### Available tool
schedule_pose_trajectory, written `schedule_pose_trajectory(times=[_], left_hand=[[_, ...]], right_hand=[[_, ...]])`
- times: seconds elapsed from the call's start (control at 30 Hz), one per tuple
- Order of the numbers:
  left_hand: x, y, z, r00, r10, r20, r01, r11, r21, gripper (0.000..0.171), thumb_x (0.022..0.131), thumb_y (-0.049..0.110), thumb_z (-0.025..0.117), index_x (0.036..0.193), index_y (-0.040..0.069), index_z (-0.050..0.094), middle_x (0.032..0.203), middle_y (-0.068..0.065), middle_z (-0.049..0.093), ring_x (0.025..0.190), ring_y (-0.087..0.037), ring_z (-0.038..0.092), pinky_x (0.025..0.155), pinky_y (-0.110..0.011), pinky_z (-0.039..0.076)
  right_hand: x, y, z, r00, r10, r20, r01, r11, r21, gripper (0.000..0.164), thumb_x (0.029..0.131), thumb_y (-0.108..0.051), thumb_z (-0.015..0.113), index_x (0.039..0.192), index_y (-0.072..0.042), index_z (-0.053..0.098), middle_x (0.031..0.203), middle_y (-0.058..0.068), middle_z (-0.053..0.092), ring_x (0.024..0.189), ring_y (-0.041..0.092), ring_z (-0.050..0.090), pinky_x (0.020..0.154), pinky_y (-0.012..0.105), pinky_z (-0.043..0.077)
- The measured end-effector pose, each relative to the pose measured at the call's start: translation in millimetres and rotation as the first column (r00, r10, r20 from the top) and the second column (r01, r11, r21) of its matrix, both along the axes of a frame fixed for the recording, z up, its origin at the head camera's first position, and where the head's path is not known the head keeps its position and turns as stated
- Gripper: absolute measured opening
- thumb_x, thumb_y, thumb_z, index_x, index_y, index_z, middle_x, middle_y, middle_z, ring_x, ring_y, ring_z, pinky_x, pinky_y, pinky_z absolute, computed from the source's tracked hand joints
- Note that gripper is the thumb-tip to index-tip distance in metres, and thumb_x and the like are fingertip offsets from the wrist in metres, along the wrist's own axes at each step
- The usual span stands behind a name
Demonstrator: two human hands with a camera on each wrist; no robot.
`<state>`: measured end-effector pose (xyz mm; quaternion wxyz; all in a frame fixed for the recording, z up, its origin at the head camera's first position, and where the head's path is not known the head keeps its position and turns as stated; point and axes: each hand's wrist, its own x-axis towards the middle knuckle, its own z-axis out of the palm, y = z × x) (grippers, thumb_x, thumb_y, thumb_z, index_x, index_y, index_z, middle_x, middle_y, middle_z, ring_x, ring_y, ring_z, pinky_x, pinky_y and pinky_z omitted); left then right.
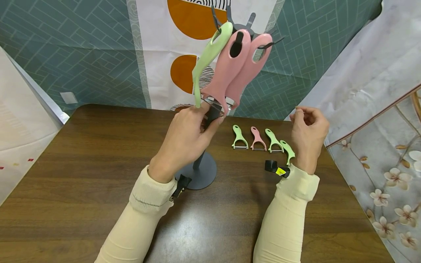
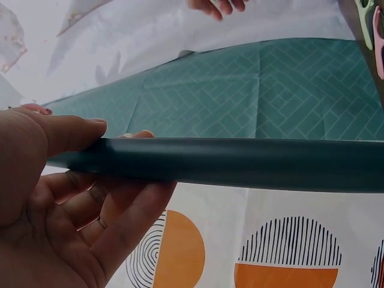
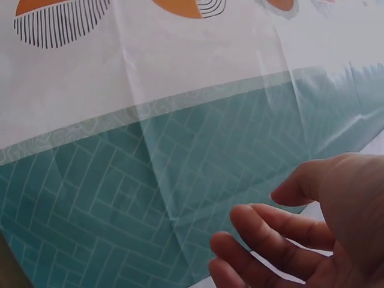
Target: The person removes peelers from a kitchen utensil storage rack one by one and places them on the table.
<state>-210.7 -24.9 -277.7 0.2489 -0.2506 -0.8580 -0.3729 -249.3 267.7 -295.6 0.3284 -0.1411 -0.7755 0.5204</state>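
My left hand [image 1: 184, 135] grips the dark pole [image 1: 198, 162] of a hook stand just below its hanging peelers. In the left wrist view, thumb and fingers wrap around the pole [image 2: 258, 163]. From the stand's hooks hang a green peeler [image 1: 208, 60], a pink peeler [image 1: 227, 69] and, beside it, a second pink peeler [image 1: 253, 71]. Off to the right, my right hand [image 1: 309, 131] is raised with fingers loosely bent. The right wrist view shows nothing between the fingers and thumb of that hand [image 3: 288, 234].
Left of the right hand, a row on the brown table [image 1: 98, 164] holds a green peeler [image 1: 239, 137], a pink peeler [image 1: 257, 138], another green peeler [image 1: 272, 138] and a partly hidden green peeler [image 1: 288, 149]. The stand's round base [image 1: 205, 175] is below the left hand. Patterned cloth [image 1: 82, 47] hangs behind.
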Motion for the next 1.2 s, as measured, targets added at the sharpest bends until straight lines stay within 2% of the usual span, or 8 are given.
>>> schedule_pose_trajectory(times=[0.37, 0.53, 0.7, 0.87, 1.0, 1.2], left_hand=[[1.5, 2.6, 0.0, 1.000, -0.025, 0.011, 0.025, 1.000, 0.012, 0.015, 0.099, 0.027, 0.066, 0.099, 0.012, 0.062, 0.062, -0.001, 0.048, 0.062, -0.018, 0.049, 0.059, -0.035, 0.038], [2.6, 3.2, -0.3, 0.999, -0.036, -0.004, 0.036, 0.999, 0.020, 0.014, 0.099, 0.025, 0.066, 0.101, 0.012, 0.062, 0.061, 0.000, 0.047, 0.059, -0.017, 0.048, 0.058, -0.034, 0.037], [3.4, 3.3, -0.8, 0.999, -0.039, -0.008, 0.039, 0.999, 0.018, 0.015, 0.099, 0.025, 0.066, 0.098, 0.011, 0.061, 0.062, -0.001, 0.048, 0.061, -0.017, 0.049, 0.059, -0.035, 0.037], [3.8, 4.0, -0.7, 0.999, -0.038, -0.011, 0.038, 0.999, 0.015, 0.016, 0.099, 0.025, 0.066, 0.095, 0.010, 0.061, 0.063, -0.001, 0.048, 0.063, -0.018, 0.049, 0.059, -0.035, 0.038], [3.7, 4.7, -0.7, 0.999, -0.038, -0.015, 0.038, 0.999, 0.019, 0.015, 0.099, 0.024, 0.066, 0.094, 0.011, 0.061, 0.062, -0.001, 0.046, 0.062, -0.018, 0.049, 0.058, -0.035, 0.037], [3.8, 5.1, -0.6, 0.999, -0.041, -0.019, 0.041, 0.999, 0.023, 0.014, 0.099, 0.024, 0.066, 0.095, 0.011, 0.062, 0.061, 0.000, 0.045, 0.061, -0.017, 0.048, 0.057, -0.034, 0.036]], right_hand=[[7.7, -10.1, 8.1, 0.995, 0.055, -0.079, -0.053, 0.998, 0.026, 0.022, 0.103, -0.023, 0.056, 0.107, -0.015, 0.077, 0.068, -0.017, 0.068, 0.074, 0.005, 0.065, 0.071, 0.024, 0.045], [9.2, -14.4, 12.7, 0.988, 0.080, -0.131, -0.078, 0.997, 0.018, 0.022, 0.104, -0.019, 0.055, 0.109, -0.014, 0.076, 0.061, -0.015, 0.066, 0.072, 0.008, 0.064, 0.075, 0.025, 0.047], [11.8, -17.7, 17.1, 0.977, 0.125, -0.171, -0.120, 0.992, 0.037, 0.022, 0.105, -0.018, 0.054, 0.112, -0.014, 0.075, 0.063, -0.014, 0.066, 0.071, 0.008, 0.066, 0.081, 0.022, 0.053], [14.4, -24.0, 20.8, 0.967, 0.164, -0.195, -0.149, 0.985, 0.089, 0.027, 0.106, -0.015, 0.049, 0.114, -0.015, 0.074, 0.064, -0.013, 0.065, 0.070, 0.008, 0.067, 0.079, 0.024, 0.054], [15.3, -30.4, 22.8, 0.952, 0.204, -0.227, -0.180, 0.976, 0.121, 0.033, 0.106, -0.009, 0.042, 0.113, -0.011, 0.074, 0.065, -0.009, 0.062, 0.073, 0.010, 0.068, 0.076, 0.024, 0.053], [18.1, -38.2, 25.0, 0.938, 0.262, -0.227, -0.225, 0.958, 0.175, 0.040, 0.104, -0.004, 0.035, 0.106, -0.008, 0.075, 0.065, -0.004, 0.059, 0.076, 0.013, 0.066, 0.079, 0.025, 0.053]])
